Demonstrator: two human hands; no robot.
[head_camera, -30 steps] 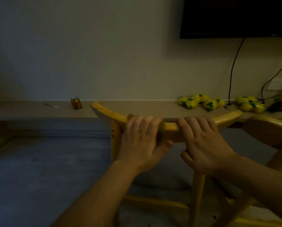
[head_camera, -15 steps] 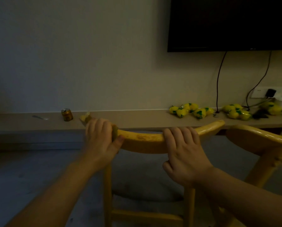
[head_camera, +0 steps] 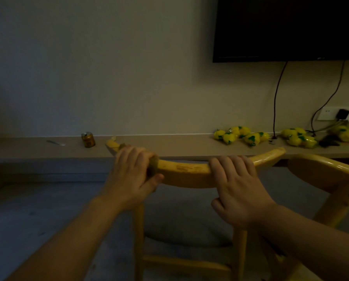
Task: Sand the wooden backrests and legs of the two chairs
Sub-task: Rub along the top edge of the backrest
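My left hand (head_camera: pixel 132 175) gripped the sandpaper (head_camera: pixel 153 166) wrapped over the backrest (head_camera: pixel 189 175) near its left end, while my right hand (head_camera: pixel 237 187) lay curled over the rail to steady it. Between my hands the wood showed a scuffed patch, so sanding seemed barely begun; the legs (head_camera: pixel 138 240) below and the second chair (head_camera: pixel 327 175) to my right looked untouched. Beyond ran the desk (head_camera: pixel 169 147).

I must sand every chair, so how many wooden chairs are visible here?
2: one chair gripped by both hands, second chair at the right edge, partly cut off. Others may be outside view.
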